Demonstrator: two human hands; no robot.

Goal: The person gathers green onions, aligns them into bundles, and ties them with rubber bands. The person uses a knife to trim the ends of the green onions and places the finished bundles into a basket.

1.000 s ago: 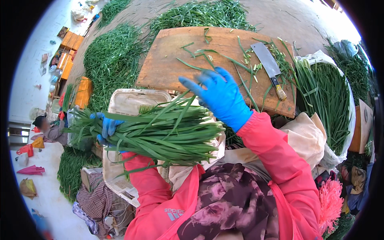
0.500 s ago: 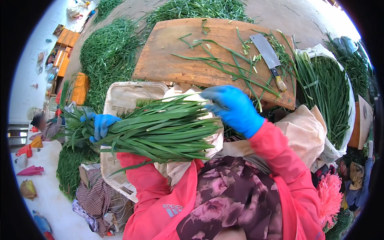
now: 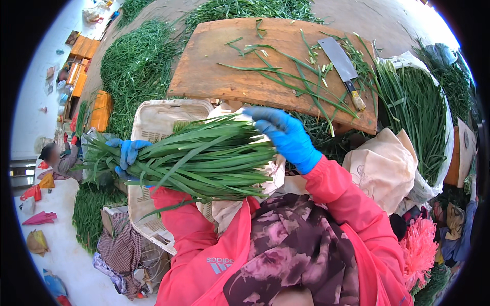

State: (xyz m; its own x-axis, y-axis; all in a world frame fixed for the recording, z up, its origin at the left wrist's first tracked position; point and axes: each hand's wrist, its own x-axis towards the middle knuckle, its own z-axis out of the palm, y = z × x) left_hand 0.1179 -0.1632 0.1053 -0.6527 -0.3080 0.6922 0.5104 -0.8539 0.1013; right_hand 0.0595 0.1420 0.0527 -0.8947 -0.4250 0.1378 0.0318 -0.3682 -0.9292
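A thick bunch of garlic chives (image 3: 214,158), long flat green leaves, lies sideways in front of my chest. My left hand (image 3: 127,153), in a blue glove, is wrapped round it toward its left end. At the other end my right hand (image 3: 286,135), also blue-gloved, is held with fingers stretched out along the upper leaf ends; whether it touches them is hard to tell. Beneath the bunch stands a pale plastic crate (image 3: 166,113), partly hidden. Beyond my hands, a cleaver (image 3: 339,61) rests on a wooden board (image 3: 219,56) among loose leaves and cut bits.
On the right, a white sack (image 3: 443,89) is packed with upright chives. Big heaps of chives (image 3: 135,66) cover the floor at the far left. A beige cloth (image 3: 385,171) lies by my right arm. Another person (image 3: 66,160) sits at the left edge.
My right hand has moved slightly left and nearer to me, toward the leaf ends. My left hand keeps its grip on the bunch.
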